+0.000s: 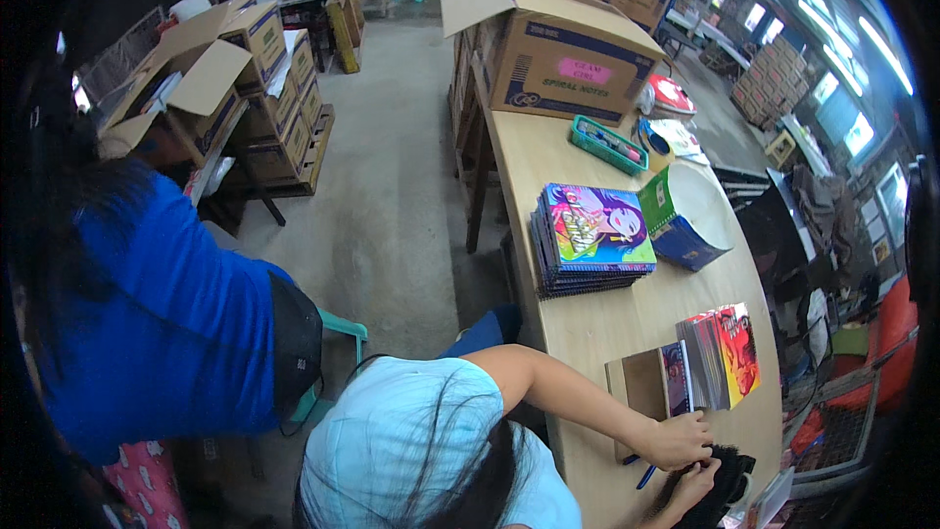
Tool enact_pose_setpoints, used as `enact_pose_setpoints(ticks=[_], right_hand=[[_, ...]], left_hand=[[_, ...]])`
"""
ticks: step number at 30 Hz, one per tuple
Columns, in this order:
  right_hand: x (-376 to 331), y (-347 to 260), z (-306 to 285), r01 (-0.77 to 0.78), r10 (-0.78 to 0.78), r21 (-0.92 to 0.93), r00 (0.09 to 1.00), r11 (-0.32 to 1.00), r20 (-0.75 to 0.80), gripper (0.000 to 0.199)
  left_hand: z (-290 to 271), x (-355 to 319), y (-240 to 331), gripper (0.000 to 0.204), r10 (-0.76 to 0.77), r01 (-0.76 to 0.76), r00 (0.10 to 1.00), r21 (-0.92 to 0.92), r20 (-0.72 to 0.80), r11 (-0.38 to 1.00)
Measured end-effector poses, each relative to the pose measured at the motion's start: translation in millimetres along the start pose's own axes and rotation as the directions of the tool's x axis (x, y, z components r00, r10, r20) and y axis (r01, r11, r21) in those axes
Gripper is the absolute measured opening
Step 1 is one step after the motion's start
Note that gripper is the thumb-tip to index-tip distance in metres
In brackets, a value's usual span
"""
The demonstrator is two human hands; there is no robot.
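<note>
Over the near right part of the wooden table (578, 338), my left hand (676, 441) and my right hand (697, 485) come close together. The fingers of both are curled at the edge of a black, fuzzy-looking thing (727, 480) of unclear kind. What lies between the fingertips is too small to make out. A blue pen (646, 476) is beside my left hand. Just beyond my hands is an open brown cardboard holder (641, 387) with a dark notebook (676, 377) at its side. Several red-covered notebooks (739, 353) stand in a row behind it.
A stack of spiral notebooks (597, 230), a curved green-and-blue card holder (690, 220) and a teal basket (607, 144) sit farther along the table. A large carton (578, 64) fills its far end. A co-worker in blue (166, 323) sits at left, near stacked cartons (259, 103).
</note>
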State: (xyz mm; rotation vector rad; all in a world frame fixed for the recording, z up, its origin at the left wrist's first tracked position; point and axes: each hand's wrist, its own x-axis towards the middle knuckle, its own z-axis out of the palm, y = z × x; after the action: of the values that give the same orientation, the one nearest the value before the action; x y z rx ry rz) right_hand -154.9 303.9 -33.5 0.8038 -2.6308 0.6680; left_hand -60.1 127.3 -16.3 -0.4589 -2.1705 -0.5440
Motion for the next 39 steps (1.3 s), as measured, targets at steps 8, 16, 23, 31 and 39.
enact_pose_setpoints(ticks=[8, 16, 23, 31, 39], right_hand=[[21, -11, -18, 0.161, -0.163, 0.159, 0.987, 0.974, 0.000, 0.019], [-7, -22, -33, -0.021, -0.041, 0.502, 0.993, 0.865, 0.112, 0.023], [-28, -11, -25, -0.030, -0.009, 0.563, 0.998, 0.826, 0.066, 0.022], [-43, -45, -35, -0.136, 0.118, 0.565, 0.991, 0.814, 0.070, 0.020], [-38, -59, -35, -0.236, 0.170, 0.680, 0.972, 0.695, 0.163, 0.026]], left_hand=[[-9, 8, -8, 0.026, 0.006, -0.006, 1.000, -0.055, 0.001, 0.998], [-55, 3, -7, 0.011, 0.076, -0.060, 0.993, -0.172, 0.092, 0.983], [-32, -6, -16, 0.010, 0.031, -0.019, 0.999, -0.264, 0.042, 0.964], [-27, -5, -16, 0.011, 0.078, -0.064, 0.996, -0.331, 0.031, 0.941], [-27, -9, -22, 0.012, 0.063, -0.055, 0.998, -0.315, 0.016, 0.947]])
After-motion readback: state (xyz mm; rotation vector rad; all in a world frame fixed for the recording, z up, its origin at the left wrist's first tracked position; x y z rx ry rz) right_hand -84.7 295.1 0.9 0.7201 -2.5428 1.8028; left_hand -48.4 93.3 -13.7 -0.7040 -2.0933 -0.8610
